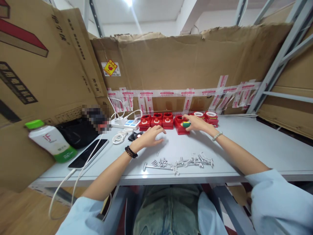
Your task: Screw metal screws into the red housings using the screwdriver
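At the left end of the worktop (244,140), a white-and-green bottle (50,140) stands tilted in view beside a dark phone (89,154). The left hand (152,136) spreads palm-down with fingers loosely bent and nothing in its grasp, just in front of three red knobbed blocks (156,121); whether it rests or hovers is hard to judge. Past its fingertips, to the right and slightly farther away, sits a separate red block (180,128), its longer side seeming to run away from the person. The right hand (196,123) is much the nearer: it reaches in from that block's right side, fingers curled about a green-and-yellow handle (186,124) whose end points left, fingertips at the block's top. The hand hides the rest of the handle and part of the block, so exactly where they meet cannot be told. Nearer the person, between the forearms, lie loose metal fasteners (161,162) and a T-shaped bar (158,167); pale scraps blur the individual pieces. Farther right, two white-ringed red blocks (213,121) are partly covered by the right hand.
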A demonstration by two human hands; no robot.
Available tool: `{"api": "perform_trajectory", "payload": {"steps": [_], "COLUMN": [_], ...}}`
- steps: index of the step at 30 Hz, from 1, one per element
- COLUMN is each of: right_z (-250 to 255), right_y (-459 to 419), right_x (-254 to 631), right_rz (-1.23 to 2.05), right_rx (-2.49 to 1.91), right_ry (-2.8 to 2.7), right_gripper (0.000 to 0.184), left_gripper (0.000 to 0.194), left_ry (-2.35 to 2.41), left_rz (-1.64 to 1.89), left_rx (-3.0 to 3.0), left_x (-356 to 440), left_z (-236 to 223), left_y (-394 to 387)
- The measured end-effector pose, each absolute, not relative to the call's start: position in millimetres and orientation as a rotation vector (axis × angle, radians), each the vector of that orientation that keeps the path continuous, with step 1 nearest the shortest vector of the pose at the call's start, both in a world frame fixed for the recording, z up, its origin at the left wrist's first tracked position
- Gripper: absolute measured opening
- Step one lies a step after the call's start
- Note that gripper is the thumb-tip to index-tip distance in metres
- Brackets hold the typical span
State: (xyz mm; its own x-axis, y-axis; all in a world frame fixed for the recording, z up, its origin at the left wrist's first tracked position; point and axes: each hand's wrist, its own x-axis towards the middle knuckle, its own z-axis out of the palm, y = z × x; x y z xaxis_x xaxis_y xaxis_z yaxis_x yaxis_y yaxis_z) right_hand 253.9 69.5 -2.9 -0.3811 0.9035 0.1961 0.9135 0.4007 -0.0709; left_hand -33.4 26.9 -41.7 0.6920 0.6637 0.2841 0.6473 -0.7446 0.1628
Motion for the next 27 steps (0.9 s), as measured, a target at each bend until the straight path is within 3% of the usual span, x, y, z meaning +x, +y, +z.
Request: {"api": "perform_trajectory", "payload": {"steps": [5,13,20,24,27], "right_z": [-4.0,1.1,3.8,1.7,3.8], "right_y": [36.1,-9.9,-7.9,7.4,11.4], "right_x": [248.0,192.8,192.8,212.3,220.5], "right_rz": [-0.129,0.203,0.417,0.381,0.464], "right_rx": [-1.614,-1.442,-1.100,-1.113,-1.091], "right_ry": [-2.391,-2.320,-2.207,-2.045,-1.945], "right_gripper": [0.052,0.038,0.025,0.043,0.054], "left_gripper": [0.035,0.081,0.066,0.065,0.060], "left_ry": [1.077,1.044,1.187,1.193,1.196], "left_rz": [0.578,0.691,0.628,0.627,0.816], "left_rx": [2.768,2.575,2.625,2.561,2.478], "left_x": [-27.6,-13.9,-26.4,-34.3,-36.2], "left_z": [-42.4,-45.3,-47.8,-37.8,-29.0], "left_y": [23.7,9.5,20.8,19.7,16.4]}}
